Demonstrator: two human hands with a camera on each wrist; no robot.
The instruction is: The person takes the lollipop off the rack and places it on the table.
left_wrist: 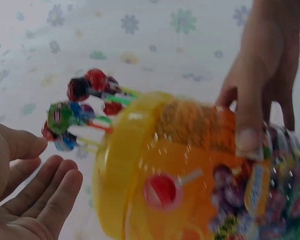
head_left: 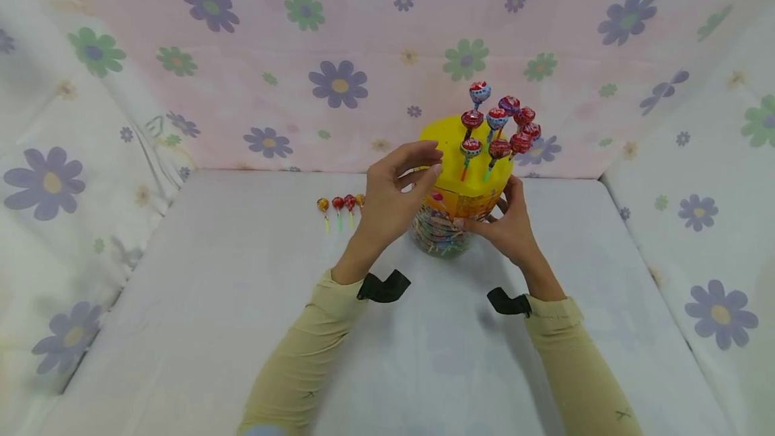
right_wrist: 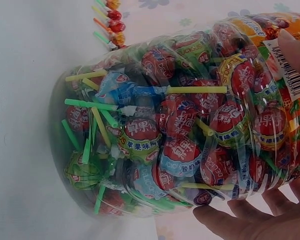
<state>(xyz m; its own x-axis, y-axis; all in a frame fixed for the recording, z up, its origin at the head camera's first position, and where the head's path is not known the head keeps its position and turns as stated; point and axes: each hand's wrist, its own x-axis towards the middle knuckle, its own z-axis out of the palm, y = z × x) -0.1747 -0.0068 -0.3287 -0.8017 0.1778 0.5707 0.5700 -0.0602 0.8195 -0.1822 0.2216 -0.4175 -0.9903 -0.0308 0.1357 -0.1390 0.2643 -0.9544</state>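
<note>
A clear plastic jar full of wrapped lollipops stands slightly tilted on the table, with an orange label round its upper part. Several lollipops stick up by their sticks from its yellow lid. My right hand grips the jar's right side, thumb on the near face and fingers round behind. Beside the lid's left edge is my left hand, fingers loosely bent; in the left wrist view a gap shows between its fingertips and thumb, with nothing held.
Several loose lollipops lie in a row left of the jar, partly hidden behind my left hand. White cloth covers the table. Flower-printed curtains enclose the back and both sides. A black strap hangs at my left wrist.
</note>
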